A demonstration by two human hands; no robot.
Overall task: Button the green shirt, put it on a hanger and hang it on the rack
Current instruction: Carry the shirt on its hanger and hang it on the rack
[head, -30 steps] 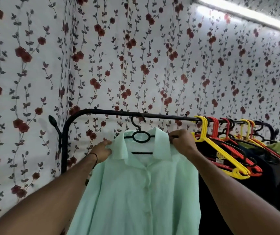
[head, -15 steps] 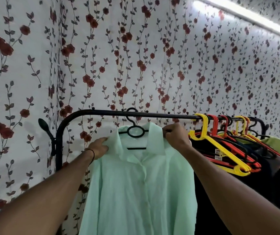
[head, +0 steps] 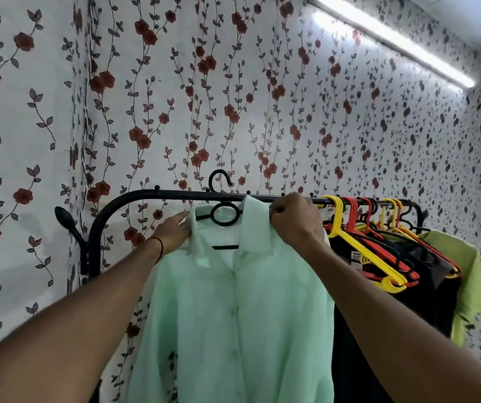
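Now L hand (head: 172, 235) & R hand (head: 296, 225) grip sheer green shirt (head: 233, 330).

Buttoned pale-green shirt (head: 233, 315) on a black hanger (head: 225, 247), hook above the bar of the black rack (head: 175, 195).

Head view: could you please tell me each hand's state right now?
Left hand: touching the green shirt at its collar; grip cannot be told.
Right hand: closed, pinching the shirt's collar.
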